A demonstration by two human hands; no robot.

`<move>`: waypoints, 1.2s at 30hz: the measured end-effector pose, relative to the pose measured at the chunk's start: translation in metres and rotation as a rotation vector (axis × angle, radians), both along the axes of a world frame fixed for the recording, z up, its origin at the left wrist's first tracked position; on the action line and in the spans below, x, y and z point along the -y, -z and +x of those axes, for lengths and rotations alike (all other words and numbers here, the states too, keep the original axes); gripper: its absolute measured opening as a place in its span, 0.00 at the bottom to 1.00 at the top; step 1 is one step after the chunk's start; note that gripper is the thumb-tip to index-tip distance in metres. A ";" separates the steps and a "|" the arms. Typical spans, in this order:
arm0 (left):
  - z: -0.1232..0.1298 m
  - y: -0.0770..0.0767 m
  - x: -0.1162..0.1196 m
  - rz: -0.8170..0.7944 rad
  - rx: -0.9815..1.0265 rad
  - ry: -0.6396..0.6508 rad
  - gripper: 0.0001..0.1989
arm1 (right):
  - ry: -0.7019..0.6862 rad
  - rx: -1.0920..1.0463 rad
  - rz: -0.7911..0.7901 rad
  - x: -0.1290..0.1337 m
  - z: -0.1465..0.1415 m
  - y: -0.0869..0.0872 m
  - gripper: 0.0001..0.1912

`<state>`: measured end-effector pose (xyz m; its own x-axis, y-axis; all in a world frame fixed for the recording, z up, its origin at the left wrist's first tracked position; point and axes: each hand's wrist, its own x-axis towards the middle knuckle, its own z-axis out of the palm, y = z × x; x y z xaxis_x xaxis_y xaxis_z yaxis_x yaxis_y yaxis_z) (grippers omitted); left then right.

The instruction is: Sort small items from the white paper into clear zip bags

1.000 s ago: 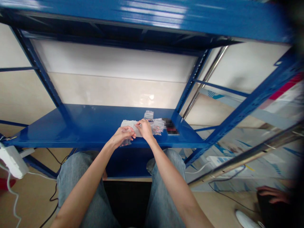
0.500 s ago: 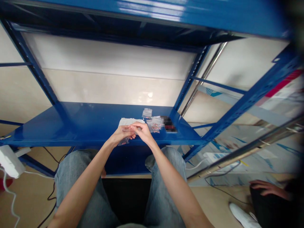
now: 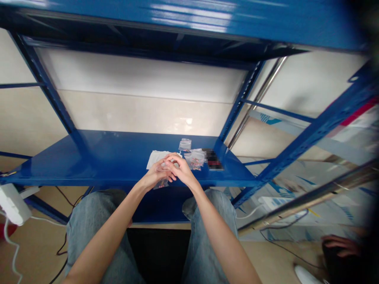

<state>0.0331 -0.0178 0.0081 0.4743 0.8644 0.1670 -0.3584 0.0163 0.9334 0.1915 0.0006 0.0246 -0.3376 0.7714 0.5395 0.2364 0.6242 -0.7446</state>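
Note:
Over the front edge of the blue shelf [image 3: 97, 157], my two hands meet. My left hand [image 3: 154, 175] is curled palm up around a small clear plastic bag [image 3: 161, 184], whose lower end hangs below the fingers with small reddish bits in it. My right hand [image 3: 181, 169] lies against the left one, its thumb and fingers pinched together over the left palm; what they grip is hidden. Behind the hands lies a white sheet [image 3: 154, 157], partly covered by them.
Right of the hands lie a clear bag of small reddish-brown pieces [image 3: 195, 159], a smaller clear bag [image 3: 185, 144] and a dark blurred-out object [image 3: 212, 158]. A blue upper shelf [image 3: 189, 19] hangs overhead. Another person's hand [image 3: 342, 245] shows at lower right.
My right hand has shifted slightly over the left palm, and its fingers are more bent. The view has tilted a little; the bags on the shelf have stayed put.

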 end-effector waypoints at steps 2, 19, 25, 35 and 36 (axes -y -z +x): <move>0.001 0.000 -0.001 0.000 -0.016 -0.022 0.31 | -0.041 0.011 0.016 0.001 0.002 -0.002 0.09; 0.010 0.003 0.007 -0.068 -0.046 -0.007 0.31 | 0.269 -0.185 0.014 -0.006 0.004 0.005 0.16; 0.014 0.002 0.006 -0.033 -0.109 -0.014 0.27 | 0.288 -0.300 -0.010 -0.007 0.006 0.005 0.12; 0.003 0.010 -0.010 -0.009 0.140 -0.446 0.18 | 0.167 -0.449 -0.134 -0.007 0.002 0.011 0.16; 0.002 0.011 -0.010 -0.015 0.152 -0.467 0.18 | 0.166 -0.422 -0.147 -0.007 0.002 0.013 0.16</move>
<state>0.0355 -0.0078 -0.0026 0.0068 0.9817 0.1903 -0.4629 -0.1656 0.8708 0.1938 0.0075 0.0121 0.0221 0.8747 0.4842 -0.0181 0.4846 -0.8746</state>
